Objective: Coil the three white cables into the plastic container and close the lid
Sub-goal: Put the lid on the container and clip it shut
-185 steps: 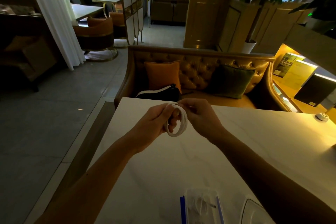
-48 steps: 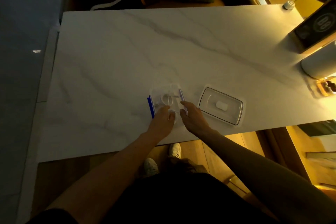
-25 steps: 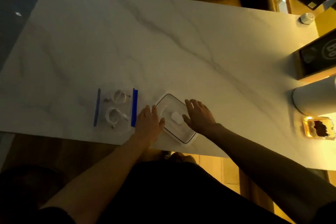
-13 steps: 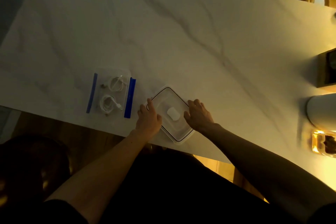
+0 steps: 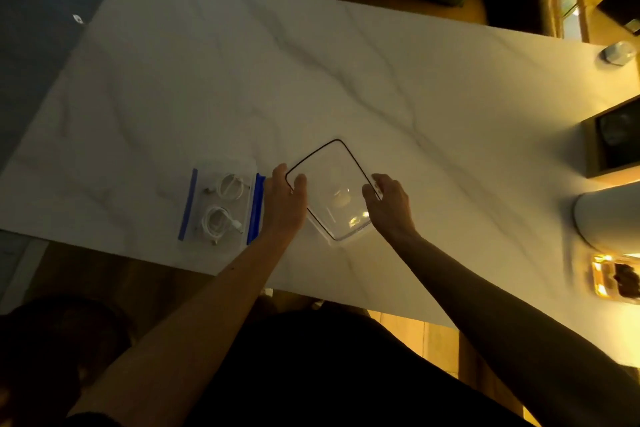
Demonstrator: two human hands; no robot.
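A clear plastic container (image 5: 221,170) with blue side clips stands near the table's front edge, and coiled white cables (image 5: 221,208) lie inside it. Right of it is the clear lid (image 5: 325,170) with a dark rim seal, tilted up off the white marble table (image 5: 311,73). My left hand (image 5: 284,208) grips the lid's left edge, thumb over the rim. At the lid's right edge my right hand (image 5: 389,206) holds it with curled fingers. I can make out two coils; whether a third is there is too dim to tell.
A white cylinder (image 5: 609,211) stands at the right edge, with a dark framed sign (image 5: 611,142) behind it and an amber glass dish (image 5: 616,282) in front. A small white round object (image 5: 618,52) sits at the far right corner. A sofa lies beyond the table.
Both hands left the container and took hold of the lid's two sides. The lid has since been lifted and tilted up from the table. The container stayed in place.
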